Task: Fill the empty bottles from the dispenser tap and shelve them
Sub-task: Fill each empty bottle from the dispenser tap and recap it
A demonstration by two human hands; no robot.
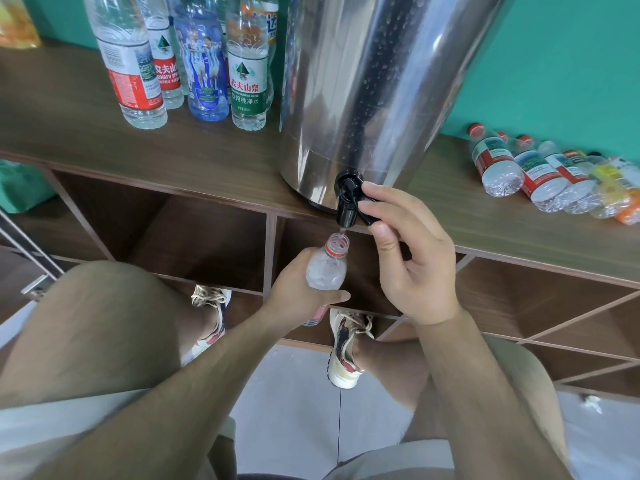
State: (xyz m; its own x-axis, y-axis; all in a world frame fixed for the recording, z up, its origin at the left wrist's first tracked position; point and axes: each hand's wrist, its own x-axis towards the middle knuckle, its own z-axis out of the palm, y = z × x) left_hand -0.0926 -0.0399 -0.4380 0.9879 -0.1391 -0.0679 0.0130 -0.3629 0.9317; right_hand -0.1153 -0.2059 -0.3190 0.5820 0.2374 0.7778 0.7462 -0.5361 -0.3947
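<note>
Wooden shelf (pixel 173 157) carries the big steel dispenser (pixel 374 98) at its front edge. My right hand (pixel 408 251) pinches the black tap (pixel 346 209) lever. My left hand (pixel 298 289) grips the uncapped bottle (pixel 327 268) upright, mouth just under the spout, water trickling in.

The dispenser (pixel 374 98) at 12 o'clock is polished metal, mirror-bright and beaded with droplets. Its tap (pixel 347 211) is glossy black plastic. Under it, the bottle (pixel 327 271) is thin clear plastic, ribbed and crinkled, with a red plastic neck ring. The shelf top (pixel 207 150) looks to you like matt wood-grain board. At 11 o'clock the standing bottles (pixel 247 64) are smooth clear plastic with shiny labels. At 3 o'clock the lying bottles (pixel 502 168) look dented. Your shorts (pixel 104 323) at 8 o'clock are matt woven cloth.
</note>
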